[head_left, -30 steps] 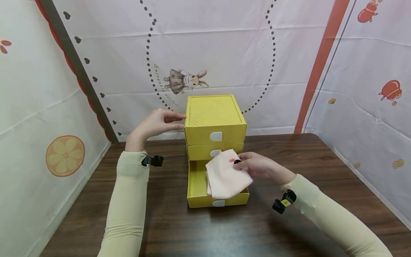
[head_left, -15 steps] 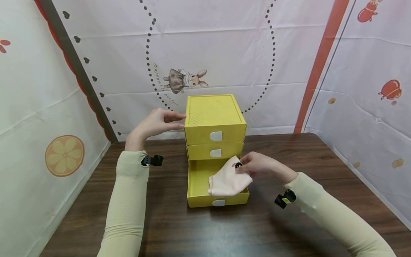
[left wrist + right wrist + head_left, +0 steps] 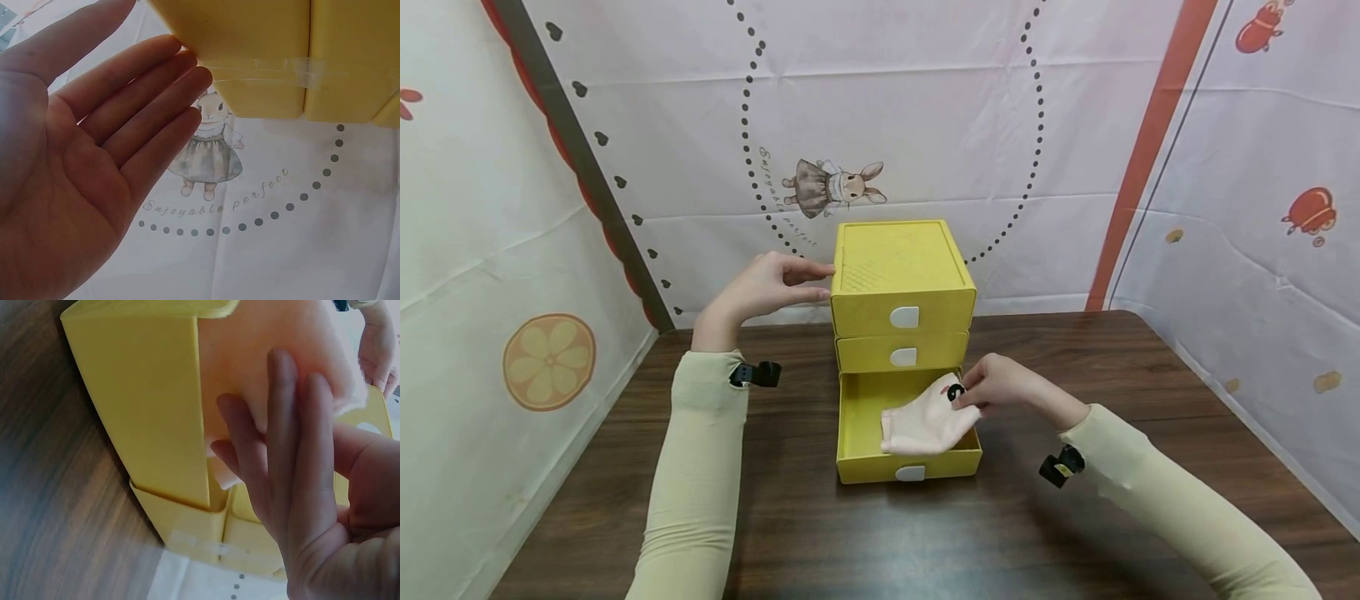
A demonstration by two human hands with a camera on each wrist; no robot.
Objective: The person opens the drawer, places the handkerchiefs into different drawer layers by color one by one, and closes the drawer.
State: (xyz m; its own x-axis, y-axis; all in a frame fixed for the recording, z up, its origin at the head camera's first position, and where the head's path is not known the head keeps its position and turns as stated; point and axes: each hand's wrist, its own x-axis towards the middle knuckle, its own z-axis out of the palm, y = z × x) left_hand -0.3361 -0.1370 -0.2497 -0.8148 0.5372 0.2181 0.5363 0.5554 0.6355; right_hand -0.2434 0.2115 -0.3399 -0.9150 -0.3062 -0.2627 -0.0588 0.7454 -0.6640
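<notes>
A pale pink folded cloth [image 3: 921, 423] with a black and red motif lies partly in the pulled-out bottom drawer [image 3: 859, 425] of a yellow drawer unit [image 3: 902, 258]. Its upper right corner is pinched by my right hand [image 3: 1003, 387] between thumb and fingers. From the right wrist side, the fingers [image 3: 284, 412] lie along the fuzzy cloth [image 3: 250, 350], above the drawer's side wall [image 3: 140, 394]. My left hand [image 3: 760, 292] stays at the unit's upper left edge, fingertips at its side. In the left wrist view the left hand's fingers [image 3: 147, 84] are straight beside the yellow wall [image 3: 250, 37].
Two upper drawers with white tabs, a top one [image 3: 904, 317] and a middle one [image 3: 902, 357], are pushed in. The unit stands on a dark wooden table [image 3: 790, 517]. Behind it hangs a printed white curtain [image 3: 887, 108] with a rabbit figure [image 3: 835, 187].
The pink cloth has been lowered into the bottom drawer, sagging lower and slightly left, with my right hand still pinching its corner. My left hand has stayed in place.
</notes>
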